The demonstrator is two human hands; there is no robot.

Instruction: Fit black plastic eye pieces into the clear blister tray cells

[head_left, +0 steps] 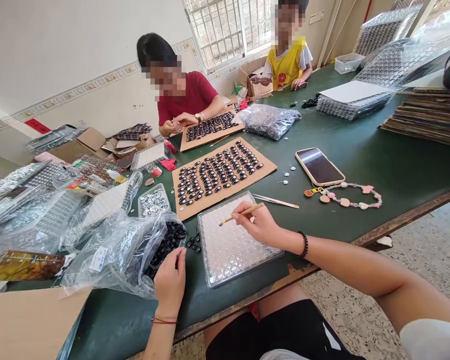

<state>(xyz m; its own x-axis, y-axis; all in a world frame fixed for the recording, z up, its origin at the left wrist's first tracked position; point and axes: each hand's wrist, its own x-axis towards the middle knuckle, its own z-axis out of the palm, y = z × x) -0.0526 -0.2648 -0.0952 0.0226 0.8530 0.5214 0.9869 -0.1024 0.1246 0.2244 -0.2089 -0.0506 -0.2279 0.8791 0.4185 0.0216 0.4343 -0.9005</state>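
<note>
My right hand point(261, 225) is closed on a thin wooden stick point(242, 214), its tip touching a clear plastic tray of small round pieces point(232, 247) that lies in front of me. My left hand point(169, 280) rests on the green table point(378, 160) with curled fingers at the mouth of a clear plastic bag of small black parts point(135, 252). I cannot make out whether its fingers pinch a part. Beyond the tray lies a cardboard sheet point(264, 172) covered with rows of black parts. Metal tweezers point(275, 201) lie to the right of the tray.
A phone point(319, 166) and a pink beaded strap point(347, 195) lie at my right. Two other people sit at the far side, one behind a second cardboard sheet point(210, 131). Stacks of plastic trays point(354, 102), cardboard point(431, 117) and bags crowd the table's ends.
</note>
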